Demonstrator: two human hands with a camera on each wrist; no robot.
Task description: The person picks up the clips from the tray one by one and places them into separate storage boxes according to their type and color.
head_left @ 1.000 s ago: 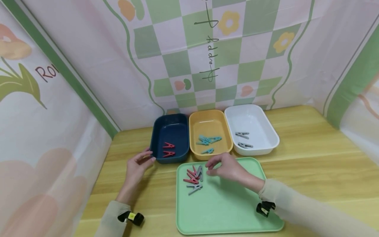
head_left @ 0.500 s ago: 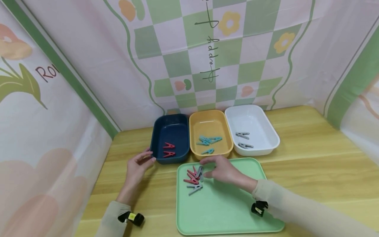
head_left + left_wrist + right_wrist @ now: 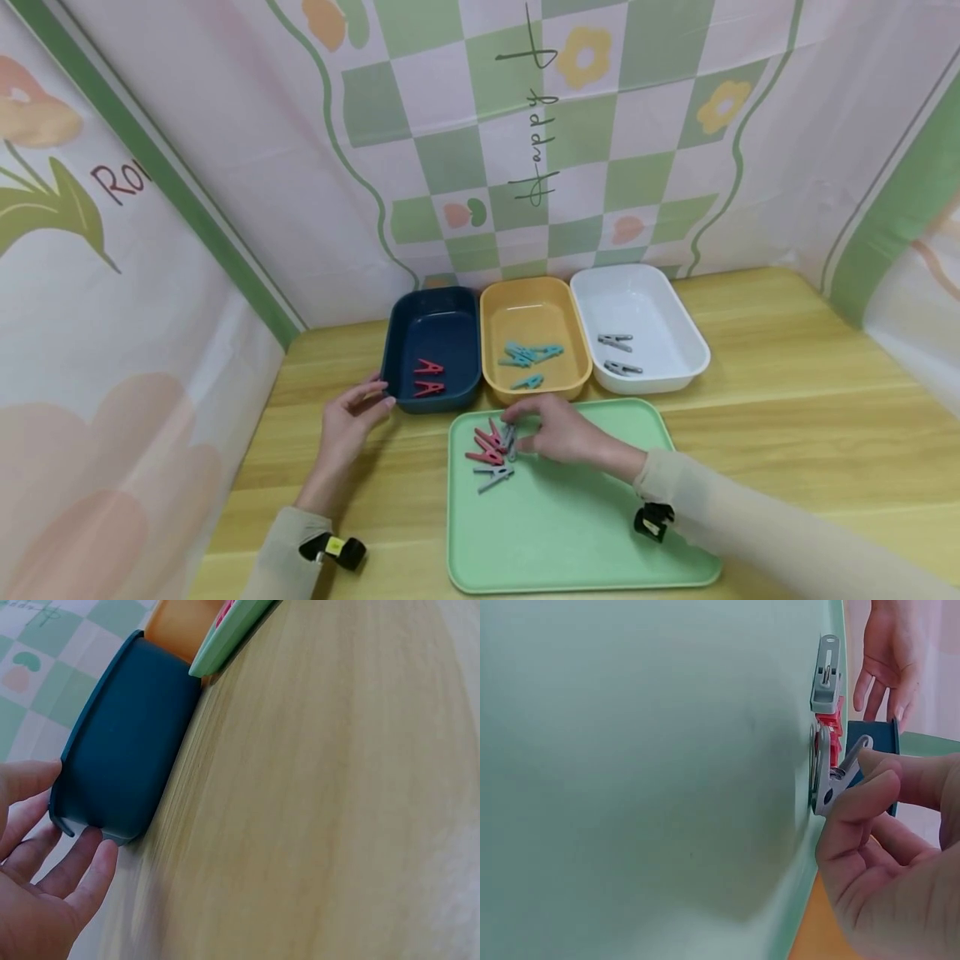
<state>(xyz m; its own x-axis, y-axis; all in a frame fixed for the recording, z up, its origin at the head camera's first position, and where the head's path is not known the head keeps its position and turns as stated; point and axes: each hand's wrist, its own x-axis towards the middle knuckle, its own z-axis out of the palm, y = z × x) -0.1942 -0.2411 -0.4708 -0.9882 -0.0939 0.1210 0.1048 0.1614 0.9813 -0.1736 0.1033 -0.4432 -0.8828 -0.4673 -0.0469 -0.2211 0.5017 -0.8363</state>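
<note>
My left hand (image 3: 347,427) rests at the near left corner of a dark blue bin (image 3: 433,405), its fingers loosely extended and fingertips touching the rim. Two red clothespins (image 3: 429,388) lie in that bin. My right hand (image 3: 564,429) is over the light green tray (image 3: 577,533), thumb and finger pinching a grey clothespin (image 3: 826,784) still low at the tray surface. Red clothespins (image 3: 487,450) lie right beside it, and another grey clothespin (image 3: 492,477) sits just nearer to me. The pinched clip is partly hidden by my fingers in the head view.
Beside the blue bin stand a yellow bin (image 3: 491,329) with several teal clothespins (image 3: 529,354) and a white bin (image 3: 678,333) with two grey clothespins (image 3: 619,367). The tray's far edge sits close to the bins. A printed cloth (image 3: 660,167) hangs behind the wooden table (image 3: 795,417).
My right hand has moved left and slightly down to the grey clothespin, and its fingers have closed in on it. The left hand stays at the blue bin's corner.
</note>
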